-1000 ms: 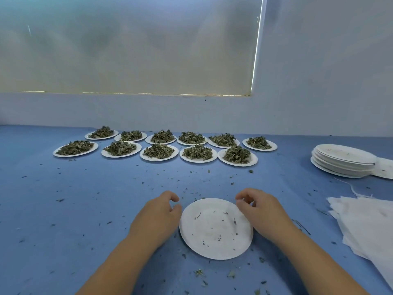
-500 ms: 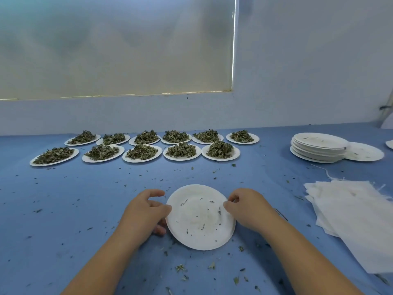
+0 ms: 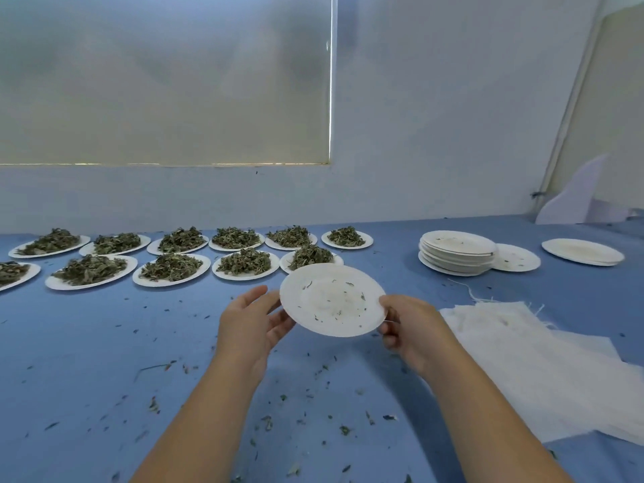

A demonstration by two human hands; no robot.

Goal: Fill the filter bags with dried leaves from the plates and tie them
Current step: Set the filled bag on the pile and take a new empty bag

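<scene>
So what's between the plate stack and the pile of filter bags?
Head view: mostly bare blue table, crossed by a loose white thread trailing from the filter bags toward the plate stack.

place: small hand-packing workroom, not a home kitchen | evidence: long blue-covered counter (image 3: 87,343) with two rows of paper plates (image 3: 170,284) heaped with dried leaves (image 3: 170,266) | stack of empty plates (image 3: 456,252) | pile of white filter bags (image 3: 522,350) | leaf crumbs (image 3: 268,421) over the counter | bare white wall (image 3: 435,116), drawn blind (image 3: 163,81)
</scene>
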